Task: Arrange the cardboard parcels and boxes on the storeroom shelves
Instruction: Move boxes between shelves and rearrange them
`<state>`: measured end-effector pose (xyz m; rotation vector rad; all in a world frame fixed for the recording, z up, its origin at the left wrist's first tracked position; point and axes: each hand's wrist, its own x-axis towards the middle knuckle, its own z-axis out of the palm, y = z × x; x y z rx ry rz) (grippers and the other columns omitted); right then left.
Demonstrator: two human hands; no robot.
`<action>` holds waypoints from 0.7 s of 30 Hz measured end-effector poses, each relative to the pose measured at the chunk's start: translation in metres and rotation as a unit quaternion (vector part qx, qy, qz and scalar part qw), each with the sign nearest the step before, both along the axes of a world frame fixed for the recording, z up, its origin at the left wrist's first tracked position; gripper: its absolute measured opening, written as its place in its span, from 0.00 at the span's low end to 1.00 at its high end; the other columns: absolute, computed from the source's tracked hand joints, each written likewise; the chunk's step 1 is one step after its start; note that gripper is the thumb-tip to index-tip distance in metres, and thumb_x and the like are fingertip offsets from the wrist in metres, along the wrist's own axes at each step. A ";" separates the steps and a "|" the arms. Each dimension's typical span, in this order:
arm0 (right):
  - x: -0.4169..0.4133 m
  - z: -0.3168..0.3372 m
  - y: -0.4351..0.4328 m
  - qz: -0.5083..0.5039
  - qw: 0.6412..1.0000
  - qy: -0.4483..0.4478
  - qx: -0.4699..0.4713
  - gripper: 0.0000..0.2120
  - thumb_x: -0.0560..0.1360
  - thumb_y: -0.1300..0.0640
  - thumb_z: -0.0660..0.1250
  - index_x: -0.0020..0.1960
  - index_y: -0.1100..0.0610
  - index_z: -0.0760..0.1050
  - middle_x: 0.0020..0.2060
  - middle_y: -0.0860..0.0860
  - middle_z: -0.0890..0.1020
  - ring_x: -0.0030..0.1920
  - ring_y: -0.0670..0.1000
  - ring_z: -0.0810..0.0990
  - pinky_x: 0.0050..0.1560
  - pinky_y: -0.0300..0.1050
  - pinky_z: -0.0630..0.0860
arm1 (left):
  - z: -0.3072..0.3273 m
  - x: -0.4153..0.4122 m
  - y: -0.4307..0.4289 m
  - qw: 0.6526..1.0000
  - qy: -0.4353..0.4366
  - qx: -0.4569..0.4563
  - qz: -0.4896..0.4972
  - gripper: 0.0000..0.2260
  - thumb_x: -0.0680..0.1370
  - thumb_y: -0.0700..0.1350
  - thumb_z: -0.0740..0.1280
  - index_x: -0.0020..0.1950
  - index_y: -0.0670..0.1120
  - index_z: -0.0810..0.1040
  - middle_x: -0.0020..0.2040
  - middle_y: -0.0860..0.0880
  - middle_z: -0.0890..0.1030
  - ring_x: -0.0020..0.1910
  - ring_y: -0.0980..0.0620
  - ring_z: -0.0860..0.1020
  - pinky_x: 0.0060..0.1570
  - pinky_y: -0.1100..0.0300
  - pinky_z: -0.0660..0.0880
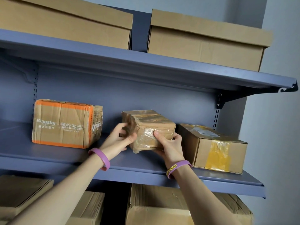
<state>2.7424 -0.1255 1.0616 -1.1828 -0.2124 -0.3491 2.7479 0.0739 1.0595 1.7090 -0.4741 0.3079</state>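
Parcels point(151, 120) number three on the blue shelf point(48, 153) by a grey wall point(276, 111); our left hand point(121, 138) and right hand point(170, 143) grip the middle one.

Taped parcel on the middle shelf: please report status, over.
Hands: left hand and right hand grip parcel. It sits askew at middle shelf, between orange box and yellow-taped box. Yellow-taped box close on the right.

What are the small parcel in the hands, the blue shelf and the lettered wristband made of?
Small parcel: brown cardboard under glossy clear tape that wrinkles and glints. Blue shelf: probably painted sheet metal, matte, with a folded edge and slotted uprights. Lettered wristband: likely silicone rubber, smooth purple with yellow print.
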 end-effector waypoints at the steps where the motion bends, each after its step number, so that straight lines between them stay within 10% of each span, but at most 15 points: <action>1: -0.001 0.000 0.001 -0.001 1.000 -0.001 -0.003 0.32 0.67 0.58 0.80 0.64 0.57 0.66 0.57 0.57 0.82 0.53 0.53 0.85 0.44 0.50 0.83 | -0.001 0.002 0.000 1.000 -0.002 0.012 -0.008 0.47 0.49 0.80 0.71 0.64 0.64 0.68 0.65 0.52 0.74 0.60 0.49 0.80 0.61 0.47 0.77; 8: -0.006 -0.002 0.005 0.035 0.997 -0.039 -0.052 0.19 0.74 0.45 0.68 0.56 0.58 0.74 0.55 0.54 0.82 0.53 0.53 0.83 0.46 0.49 0.82 | 0.005 -0.002 0.006 0.990 0.046 -0.121 -0.048 0.54 0.43 0.71 0.80 0.67 0.59 0.70 0.62 0.58 0.81 0.61 0.57 0.79 0.61 0.49 0.77; 13: 0.001 -0.005 0.002 0.018 0.999 -0.015 -0.037 0.12 0.79 0.55 0.67 0.61 0.57 0.73 0.61 0.60 0.79 0.53 0.55 0.82 0.42 0.46 0.82 | 0.004 -0.005 0.012 0.974 0.063 -0.204 -0.081 0.48 0.47 0.65 0.84 0.66 0.57 0.76 0.61 0.56 0.83 0.64 0.55 0.79 0.65 0.46 0.74; 21: -0.001 -0.001 -0.003 0.127 0.990 0.023 0.054 0.57 0.64 0.55 0.75 0.81 0.48 0.41 0.69 0.49 0.69 0.62 0.53 0.79 0.46 0.52 0.83 | 0.009 -0.012 0.010 0.957 0.088 -0.268 -0.072 0.31 0.70 0.56 0.73 0.71 0.50 0.73 0.59 0.53 0.84 0.58 0.57 0.82 0.67 0.45 0.73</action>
